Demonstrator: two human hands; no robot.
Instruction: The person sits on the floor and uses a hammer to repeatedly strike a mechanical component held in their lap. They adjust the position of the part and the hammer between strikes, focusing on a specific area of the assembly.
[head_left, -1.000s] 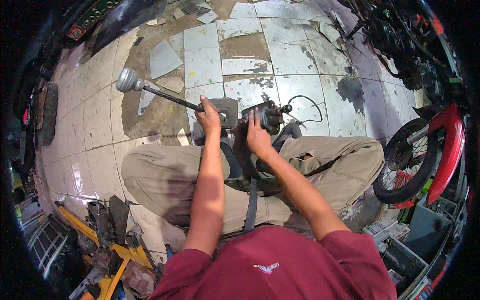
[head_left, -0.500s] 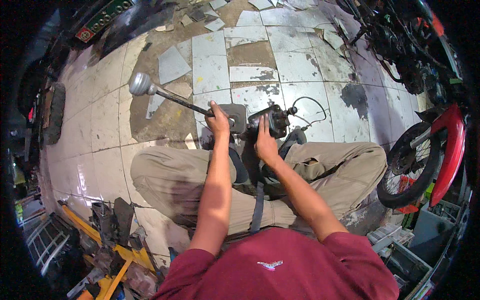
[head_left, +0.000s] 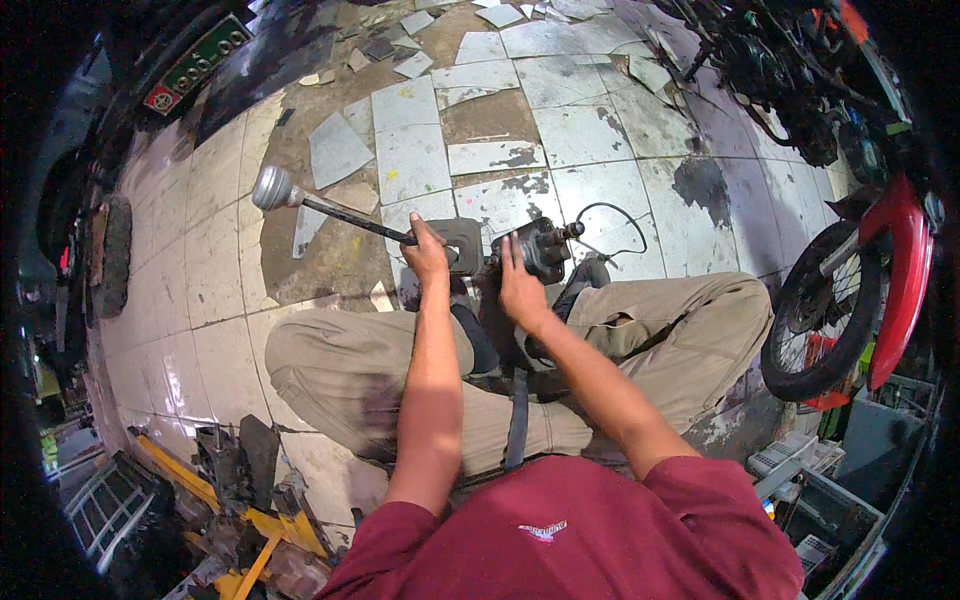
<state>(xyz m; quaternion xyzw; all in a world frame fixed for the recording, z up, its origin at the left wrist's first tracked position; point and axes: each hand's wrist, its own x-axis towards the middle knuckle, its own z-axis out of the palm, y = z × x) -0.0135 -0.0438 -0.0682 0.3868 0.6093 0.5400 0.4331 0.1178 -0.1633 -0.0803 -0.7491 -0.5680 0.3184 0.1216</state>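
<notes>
Dark cast-metal engine part (head_left: pixel 538 250), lumpy and greasy, sits on the floor just past the seated person's knees, directly under the right hand (head_left: pixel 520 290), whose fingers are spread flat over its near side, pressing rather than clasping. The left hand (head_left: pixel 428 258) lies just to the left of it, fingers curled shut around the near end of a long black steel wrench bar (head_left: pixel 350 218). That bar's long axis runs away to the upper left, ending in a rounded grey metal head (head_left: pixel 270 187); its near end meets a grey square plate (head_left: pixel 462 242) touching the part. A thin black cable (head_left: pixel 610 212) loops off the part's right side. Beyond lies the cracked pale-tiled floor (head_left: pixel 580 130) with loose shards, and a red motorbike's front wheel (head_left: pixel 812 310) stands well to the right.
</notes>
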